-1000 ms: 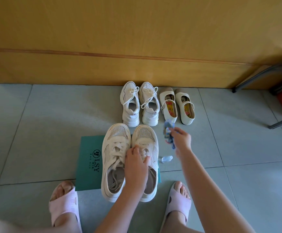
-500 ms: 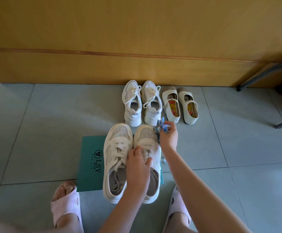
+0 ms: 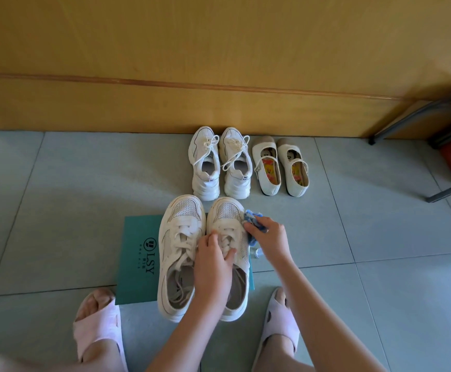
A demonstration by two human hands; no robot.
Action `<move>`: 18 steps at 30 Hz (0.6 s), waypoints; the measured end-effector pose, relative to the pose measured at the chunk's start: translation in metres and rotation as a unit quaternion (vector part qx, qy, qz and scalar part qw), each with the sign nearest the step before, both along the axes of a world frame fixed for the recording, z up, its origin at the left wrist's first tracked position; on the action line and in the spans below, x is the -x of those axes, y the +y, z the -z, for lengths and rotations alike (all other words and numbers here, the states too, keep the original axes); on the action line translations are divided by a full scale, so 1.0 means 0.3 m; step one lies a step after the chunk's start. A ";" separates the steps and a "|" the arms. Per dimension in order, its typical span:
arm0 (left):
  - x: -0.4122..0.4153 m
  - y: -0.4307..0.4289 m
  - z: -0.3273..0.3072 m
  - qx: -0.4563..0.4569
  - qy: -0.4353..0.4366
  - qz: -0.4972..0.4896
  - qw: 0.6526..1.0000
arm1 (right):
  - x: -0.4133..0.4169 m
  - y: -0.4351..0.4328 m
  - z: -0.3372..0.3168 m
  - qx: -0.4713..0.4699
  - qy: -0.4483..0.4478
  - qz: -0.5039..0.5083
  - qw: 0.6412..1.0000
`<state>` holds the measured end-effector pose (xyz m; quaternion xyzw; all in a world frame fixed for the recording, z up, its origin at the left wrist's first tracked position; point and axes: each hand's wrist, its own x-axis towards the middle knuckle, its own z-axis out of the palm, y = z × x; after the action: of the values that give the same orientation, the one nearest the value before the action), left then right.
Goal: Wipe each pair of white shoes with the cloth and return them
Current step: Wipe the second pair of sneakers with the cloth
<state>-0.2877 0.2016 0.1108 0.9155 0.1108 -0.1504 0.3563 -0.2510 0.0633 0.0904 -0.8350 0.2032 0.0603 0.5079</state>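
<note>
Laced sneakers point(image 3: 231, 146) and strap shoes point(image 3: 263, 150) stand upper centre. Left hand point(image 3: 212, 267) grips the mesh sneaker point(image 3: 228, 213); right hand point(image 3: 271, 237) pinches cloth point(image 3: 251, 217) against it.

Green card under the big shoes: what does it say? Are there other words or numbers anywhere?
"LSY": on the green card, beside a round logo.
Tiny line next to it: too small to read.
Heel tabs of the far laced sneakers: letters, too blurred to read.
Dark mark inside the near sneaker: unreadable.
</note>
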 end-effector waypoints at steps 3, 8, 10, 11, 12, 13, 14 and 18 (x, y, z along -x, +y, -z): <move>0.003 0.004 -0.003 -0.001 -0.005 0.002 1.000 | -0.004 -0.010 0.001 -0.007 0.020 0.025 0.999; 0.007 0.005 -0.005 -0.017 -0.015 0.015 1.000 | -0.144 0.000 -0.044 -0.028 0.005 0.062 0.998; 0.004 0.003 -0.007 -0.031 -0.011 0.017 0.999 | -0.213 0.036 -0.050 -0.018 -0.004 0.042 0.999; 0.002 0.002 -0.010 -0.033 -0.007 0.017 0.999 | -0.237 0.058 -0.050 -0.011 0.002 0.025 1.000; 0.001 0.001 -0.013 -0.034 -0.004 0.018 0.999 | -0.253 0.079 -0.048 0.001 0.010 0.004 1.000; 0.000 0.000 -0.015 -0.034 -0.002 0.018 0.999 | -0.259 0.097 -0.049 0.015 0.016 -0.013 1.000; -0.001 -0.001 -0.016 -0.036 -0.001 0.018 0.999 | -0.259 0.109 -0.046 0.024 0.016 -0.021 0.999; -0.002 -0.001 -0.008 -0.043 -0.006 0.022 0.999 | -0.209 0.101 -0.034 0.031 -0.006 0.012 0.999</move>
<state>-0.2871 0.2012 0.1132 0.9331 0.0948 -0.1479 0.3136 -0.1884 0.0936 0.1005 -0.8482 0.2115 0.0431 0.4837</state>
